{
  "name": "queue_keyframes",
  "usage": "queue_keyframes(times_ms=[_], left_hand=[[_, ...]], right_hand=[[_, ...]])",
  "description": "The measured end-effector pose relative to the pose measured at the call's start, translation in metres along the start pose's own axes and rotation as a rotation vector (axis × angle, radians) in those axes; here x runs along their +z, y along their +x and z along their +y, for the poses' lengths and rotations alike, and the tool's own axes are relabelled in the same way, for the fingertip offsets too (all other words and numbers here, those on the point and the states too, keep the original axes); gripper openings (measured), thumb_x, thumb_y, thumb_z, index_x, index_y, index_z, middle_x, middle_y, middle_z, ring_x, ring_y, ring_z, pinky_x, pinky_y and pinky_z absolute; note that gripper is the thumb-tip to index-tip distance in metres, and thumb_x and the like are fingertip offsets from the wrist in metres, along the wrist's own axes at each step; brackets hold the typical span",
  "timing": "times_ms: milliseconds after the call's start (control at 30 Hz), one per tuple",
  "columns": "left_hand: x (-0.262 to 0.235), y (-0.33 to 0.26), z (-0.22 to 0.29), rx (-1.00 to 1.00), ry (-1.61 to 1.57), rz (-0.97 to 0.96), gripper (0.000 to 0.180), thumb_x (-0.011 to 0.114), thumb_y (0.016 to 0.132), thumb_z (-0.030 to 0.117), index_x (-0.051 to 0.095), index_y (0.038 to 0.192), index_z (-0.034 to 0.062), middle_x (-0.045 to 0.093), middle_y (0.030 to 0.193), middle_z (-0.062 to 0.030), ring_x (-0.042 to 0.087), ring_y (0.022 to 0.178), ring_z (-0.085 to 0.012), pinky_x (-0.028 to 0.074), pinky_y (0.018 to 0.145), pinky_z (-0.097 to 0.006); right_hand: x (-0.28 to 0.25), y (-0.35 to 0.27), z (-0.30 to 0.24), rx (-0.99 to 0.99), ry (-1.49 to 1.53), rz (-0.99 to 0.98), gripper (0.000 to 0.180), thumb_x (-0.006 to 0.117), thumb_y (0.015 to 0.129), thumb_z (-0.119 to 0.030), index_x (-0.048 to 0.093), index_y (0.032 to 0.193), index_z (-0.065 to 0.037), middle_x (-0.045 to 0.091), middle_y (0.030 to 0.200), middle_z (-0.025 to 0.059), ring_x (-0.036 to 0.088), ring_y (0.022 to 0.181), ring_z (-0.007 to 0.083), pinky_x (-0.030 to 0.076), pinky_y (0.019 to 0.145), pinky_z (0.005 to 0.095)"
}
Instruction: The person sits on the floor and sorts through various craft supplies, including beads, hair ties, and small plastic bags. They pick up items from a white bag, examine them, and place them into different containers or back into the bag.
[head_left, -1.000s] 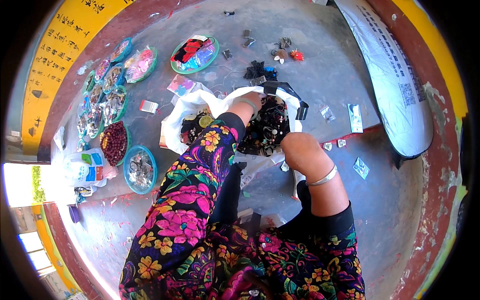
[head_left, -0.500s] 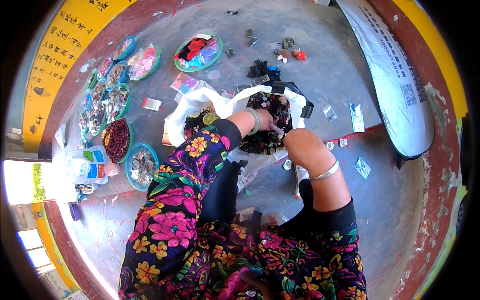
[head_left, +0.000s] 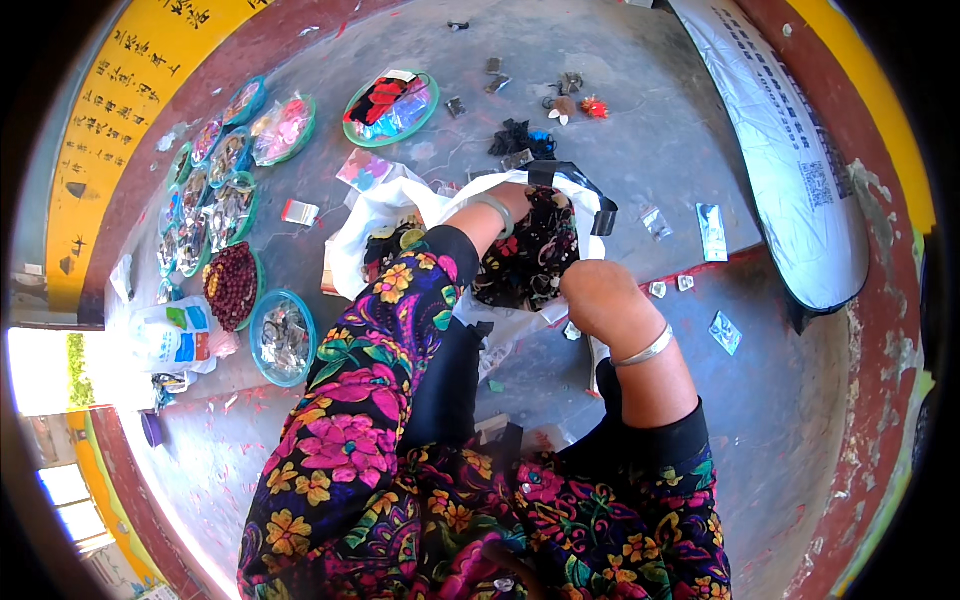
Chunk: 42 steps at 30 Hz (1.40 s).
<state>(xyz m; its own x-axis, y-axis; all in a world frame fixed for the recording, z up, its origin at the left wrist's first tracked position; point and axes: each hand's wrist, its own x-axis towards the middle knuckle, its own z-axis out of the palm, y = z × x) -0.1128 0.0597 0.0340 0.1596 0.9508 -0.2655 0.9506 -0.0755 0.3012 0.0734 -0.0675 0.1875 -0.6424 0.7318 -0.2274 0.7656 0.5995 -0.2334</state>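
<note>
- The left hand [head_left: 515,200] reaches into the white plastic bag [head_left: 400,205], which lies open on the concrete floor [head_left: 620,130]; its fingers are sunk into a dark tangled heap of small trinkets [head_left: 525,255], so I cannot tell whether they are closed.
- The right hand [head_left: 595,295] rests on the near edge of that heap, curled; its fingers are hidden, and their grip cannot be read.
- The heap sits in the bag's mouth, between both hands, with a black strap [head_left: 575,178] at the far rim.
- To the left stand round trays [head_left: 285,340] of sorted pieces, one holding dark red beads [head_left: 232,285].
- Risk, as I judge it: the pieces look snarled, so lifting one could drag others out and scatter them on the floor.
- The thin bag could slide or fold over the heap, since nothing visibly pins it.
</note>
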Motion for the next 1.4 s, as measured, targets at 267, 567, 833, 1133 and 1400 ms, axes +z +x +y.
queue_keyframes(times_ms=[267, 567, 833, 1133, 1400], left_hand=[[0.009, 0.010, -0.002, -0.062, 0.172, -0.097, 0.033, 0.048, 0.082, 0.030, 0.061, 0.105, 0.0106, 0.062, 0.101, -0.0164, 0.059, 0.092, -0.0322, 0.045, 0.081, -0.039], [0.026, 0.000, 0.022, 0.178, 0.350, -0.316, 0.044, 0.060, 0.075, 0.029, 0.054, 0.113, 0.0091, 0.053, 0.116, -0.0147, 0.052, 0.106, -0.0353, 0.043, 0.088, -0.041], [0.029, -0.010, 0.013, 0.147, 0.040, -0.410, 0.045, 0.066, 0.068, 0.022, 0.055, 0.110, 0.0107, 0.061, 0.096, -0.0152, 0.057, 0.096, -0.0311, 0.046, 0.081, -0.038], [-0.034, -0.063, 0.055, 0.243, -0.037, -0.836, 0.030, 0.063, 0.068, 0.010, 0.059, 0.098, 0.0088, 0.063, 0.092, -0.0107, 0.058, 0.087, -0.0270, 0.045, 0.074, -0.038], [-0.024, -0.092, 0.049, 0.725, 0.554, -0.993, 0.034, 0.067, 0.064, 0.017, 0.062, 0.097, 0.0088, 0.063, 0.091, -0.0098, 0.059, 0.086, -0.0246, 0.045, 0.071, -0.035]], right_hand=[[-0.001, 0.002, 0.002, 0.025, 0.026, -0.019, 0.008, 0.058, 0.064, -0.001, 0.063, 0.069, -0.002, 0.061, 0.073, 0.0169, 0.061, 0.072, 0.0336, 0.049, 0.063, 0.0398], [0.001, 0.004, 0.004, -0.011, 0.007, 0.011, 0.007, 0.057, 0.064, -0.001, 0.063, 0.068, -0.002, 0.061, 0.072, 0.0163, 0.061, 0.071, 0.0329, 0.048, 0.062, 0.0398], [-0.003, 0.004, 0.002, 0.003, -0.015, -0.013, 0.009, 0.056, 0.066, -0.003, 0.064, 0.070, -0.003, 0.062, 0.072, 0.0161, 0.061, 0.071, 0.0326, 0.049, 0.063, 0.0392], [0.005, 0.005, 0.008, 0.035, -0.018, -0.033, 0.011, 0.055, 0.068, -0.005, 0.065, 0.072, -0.003, 0.063, 0.074, 0.0166, 0.062, 0.074, 0.0326, 0.050, 0.065, 0.0398], [0.004, 0.005, 0.004, 0.037, -0.025, -0.046, 0.012, 0.054, 0.069, -0.004, 0.065, 0.073, -0.003, 0.062, 0.076, 0.0172, 0.061, 0.075, 0.0328, 0.049, 0.066, 0.0407]])
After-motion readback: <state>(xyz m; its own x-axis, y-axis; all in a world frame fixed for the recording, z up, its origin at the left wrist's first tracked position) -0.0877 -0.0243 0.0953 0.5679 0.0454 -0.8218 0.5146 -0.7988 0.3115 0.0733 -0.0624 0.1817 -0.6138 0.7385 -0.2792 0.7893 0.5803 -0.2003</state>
